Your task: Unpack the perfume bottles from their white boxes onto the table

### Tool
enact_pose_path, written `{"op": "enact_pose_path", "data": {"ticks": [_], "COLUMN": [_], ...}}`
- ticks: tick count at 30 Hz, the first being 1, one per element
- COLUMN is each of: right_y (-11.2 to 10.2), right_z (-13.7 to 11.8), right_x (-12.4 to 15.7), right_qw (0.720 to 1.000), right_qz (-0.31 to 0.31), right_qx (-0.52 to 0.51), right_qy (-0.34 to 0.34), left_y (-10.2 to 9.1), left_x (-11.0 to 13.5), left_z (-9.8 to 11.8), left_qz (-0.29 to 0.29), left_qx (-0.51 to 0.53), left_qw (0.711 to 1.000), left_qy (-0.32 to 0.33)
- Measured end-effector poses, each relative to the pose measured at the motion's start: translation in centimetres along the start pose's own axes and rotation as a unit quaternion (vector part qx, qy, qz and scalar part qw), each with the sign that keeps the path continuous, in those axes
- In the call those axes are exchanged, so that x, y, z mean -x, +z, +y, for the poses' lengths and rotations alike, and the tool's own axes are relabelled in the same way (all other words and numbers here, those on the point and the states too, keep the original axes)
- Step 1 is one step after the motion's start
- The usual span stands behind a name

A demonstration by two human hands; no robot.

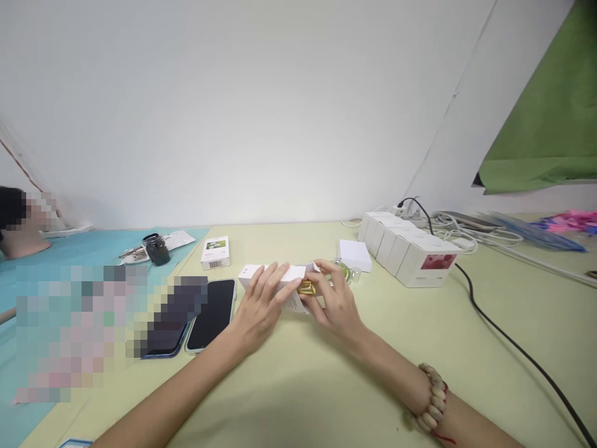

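Note:
A white cardboard box (297, 272) lies on its side, its open end facing right with the flaps out. My left hand (262, 305) is closed over it, fingers across the top. At that open end, my right hand (336, 302) pinches a shiny gold-coloured piece (306, 287), partly hidden by the fingers; I cannot tell how far it sits inside the box. Behind the right hand, a clear glass bottle with something green (345, 272) shows in part. Next to it is a small plain white box (355, 255).
Several white boxes (396, 255) stand in a row at the right, beside a black cable (494, 317). A small white box (216, 251) and a phone (212, 314) lie left. A dark jar (156, 249) stands on the blue cloth (100, 246). Another person is at far left.

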State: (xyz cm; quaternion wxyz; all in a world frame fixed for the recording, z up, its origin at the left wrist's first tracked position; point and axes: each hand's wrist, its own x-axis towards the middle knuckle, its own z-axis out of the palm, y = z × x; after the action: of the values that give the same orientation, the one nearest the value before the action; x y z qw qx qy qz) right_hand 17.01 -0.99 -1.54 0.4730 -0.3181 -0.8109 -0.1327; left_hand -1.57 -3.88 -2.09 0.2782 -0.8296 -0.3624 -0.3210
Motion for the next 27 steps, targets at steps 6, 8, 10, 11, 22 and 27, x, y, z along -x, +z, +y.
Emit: {"op": "enact_pose_path", "data": {"ticks": [6,8,10,11,22,27], "right_y": [0.2,0.2,0.2,0.2,0.1,0.2], "right_z": [-0.1,-0.1,-0.2,-0.3,-0.2,-0.3], "right_x": [0.3,0.3,0.2,0.2,0.2,0.2], "right_qw": [0.994,0.986,0.974,0.968,0.919,0.916], "right_qz": [-0.022,-0.036,-0.053,-0.060,-0.060,-0.038], "right_qx": [-0.093,-0.134,-0.175,-0.194,-0.287,-0.282], "right_qy": [0.061,0.097,0.136,0.151,0.263,0.283], "left_y": [-0.5,-0.7,-0.8,-0.9,-0.4,-0.6], "left_x": [-0.3,-0.4,-0.6,-0.6,-0.2,-0.3], "left_z": [-0.4,-0.4,-0.5,-0.6,-1.6,-1.7], "left_qz": [-0.010,-0.023,-0.046,-0.059,-0.127,-0.128], "left_qx": [-0.018,-0.020,-0.019,-0.018,-0.015,-0.031], "left_qw": [1.000,1.000,0.999,0.998,0.990,0.988], "left_qy": [0.005,0.001,-0.008,-0.012,-0.061,-0.086]}}
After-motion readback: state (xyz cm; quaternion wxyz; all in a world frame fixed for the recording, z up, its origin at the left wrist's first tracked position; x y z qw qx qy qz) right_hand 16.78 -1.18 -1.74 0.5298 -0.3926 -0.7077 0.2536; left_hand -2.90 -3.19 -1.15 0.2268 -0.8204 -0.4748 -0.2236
